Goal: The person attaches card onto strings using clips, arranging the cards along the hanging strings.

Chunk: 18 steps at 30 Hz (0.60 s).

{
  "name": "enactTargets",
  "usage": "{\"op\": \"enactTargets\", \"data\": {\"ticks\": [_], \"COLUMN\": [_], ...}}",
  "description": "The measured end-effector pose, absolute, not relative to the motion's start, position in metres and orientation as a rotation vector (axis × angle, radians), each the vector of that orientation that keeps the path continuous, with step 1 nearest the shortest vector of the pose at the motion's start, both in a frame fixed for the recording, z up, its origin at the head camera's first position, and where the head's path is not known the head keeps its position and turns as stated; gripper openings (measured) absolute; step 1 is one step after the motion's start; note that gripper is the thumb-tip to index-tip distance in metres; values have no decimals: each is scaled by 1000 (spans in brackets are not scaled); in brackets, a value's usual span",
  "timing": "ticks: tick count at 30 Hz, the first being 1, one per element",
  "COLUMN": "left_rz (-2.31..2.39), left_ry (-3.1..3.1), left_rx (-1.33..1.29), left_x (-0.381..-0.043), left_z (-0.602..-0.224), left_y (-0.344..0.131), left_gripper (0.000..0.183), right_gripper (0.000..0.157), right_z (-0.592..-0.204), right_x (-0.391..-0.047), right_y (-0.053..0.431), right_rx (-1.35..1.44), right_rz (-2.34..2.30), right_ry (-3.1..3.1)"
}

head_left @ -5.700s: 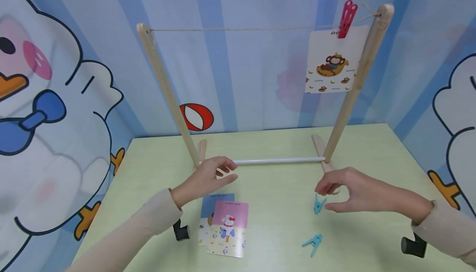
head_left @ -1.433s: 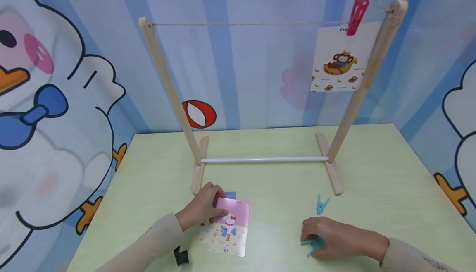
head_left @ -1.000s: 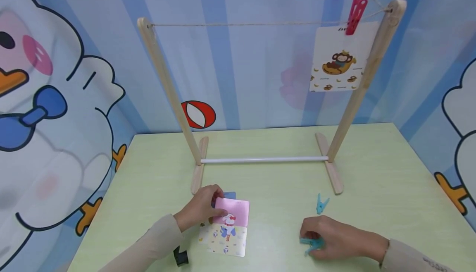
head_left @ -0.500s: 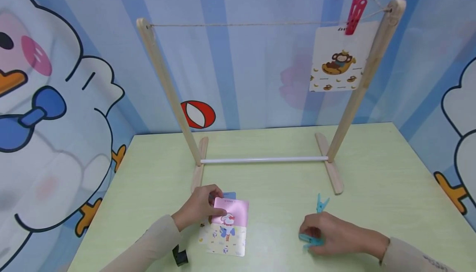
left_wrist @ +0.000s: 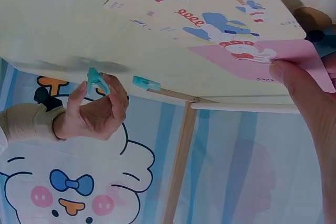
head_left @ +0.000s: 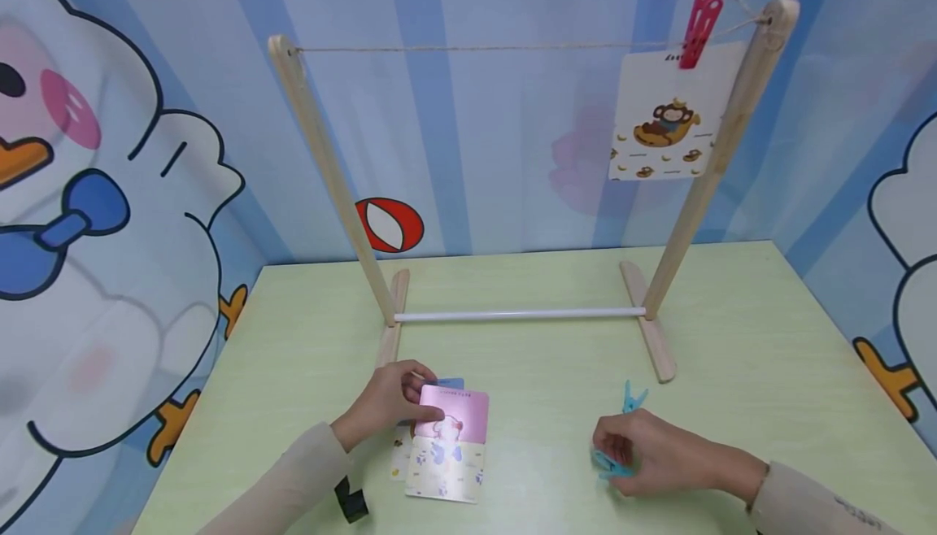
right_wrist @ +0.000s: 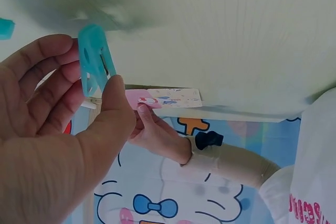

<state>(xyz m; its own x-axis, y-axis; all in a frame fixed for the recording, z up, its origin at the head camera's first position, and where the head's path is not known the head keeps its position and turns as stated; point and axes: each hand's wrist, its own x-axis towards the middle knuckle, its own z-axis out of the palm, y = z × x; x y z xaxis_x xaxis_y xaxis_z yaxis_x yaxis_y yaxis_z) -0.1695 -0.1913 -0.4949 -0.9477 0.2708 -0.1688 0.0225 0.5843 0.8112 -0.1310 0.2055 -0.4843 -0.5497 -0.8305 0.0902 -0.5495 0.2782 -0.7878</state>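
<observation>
My left hand [head_left: 391,401] pinches the pink and cream card [head_left: 448,445] by its upper left edge, thumb on top. In the left wrist view the card [left_wrist: 231,30] is tilted, its near part lifted. A blue-topped card [head_left: 398,450] lies partly hidden under it. My right hand [head_left: 659,452] pinches a turquoise clothespin [head_left: 609,465] between thumb and fingers; the right wrist view shows this clothespin [right_wrist: 95,59] upright at the fingertips, just off the table. Beyond that hand lies a second turquoise clothespin [head_left: 633,398], partly covered by it in the head view.
A wooden frame [head_left: 333,185] stands at the back with a string [head_left: 468,49] across its top. A red clothespin [head_left: 699,29] holds a monkey card [head_left: 664,116] on the string at right. A white rod [head_left: 520,315] joins the feet low down.
Both hands have come down from above the table. The left has taken hold of the pink card and lifted its edge slightly; the right has picked up the nearer turquoise clothespin.
</observation>
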Motion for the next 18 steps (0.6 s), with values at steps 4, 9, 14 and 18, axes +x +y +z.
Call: {"op": "enactTargets", "data": {"ticks": [4, 9, 14, 18], "left_rz": [1308, 1343, 1378, 1392], "left_ry": [2539, 2500, 2451, 2422], "left_rx": [212, 189, 169, 165], "left_x": [-171, -172, -171, -171], "left_z": [-498, -499, -498, -496], "left_y": [-194, -196, -197, -197], "left_gripper": [50, 50, 50, 49], "right_gripper": [26, 24, 24, 22], "right_z": [-484, -481, -481, -482], "right_x": [-131, -132, -133, -134], "right_y": [206, 206, 207, 208], "right_rx": [-1264, -1263, -1272, -1237], "right_rz": [-1224, -1271, -1289, -1290], "right_ry": [2161, 2120, 2115, 2125]}}
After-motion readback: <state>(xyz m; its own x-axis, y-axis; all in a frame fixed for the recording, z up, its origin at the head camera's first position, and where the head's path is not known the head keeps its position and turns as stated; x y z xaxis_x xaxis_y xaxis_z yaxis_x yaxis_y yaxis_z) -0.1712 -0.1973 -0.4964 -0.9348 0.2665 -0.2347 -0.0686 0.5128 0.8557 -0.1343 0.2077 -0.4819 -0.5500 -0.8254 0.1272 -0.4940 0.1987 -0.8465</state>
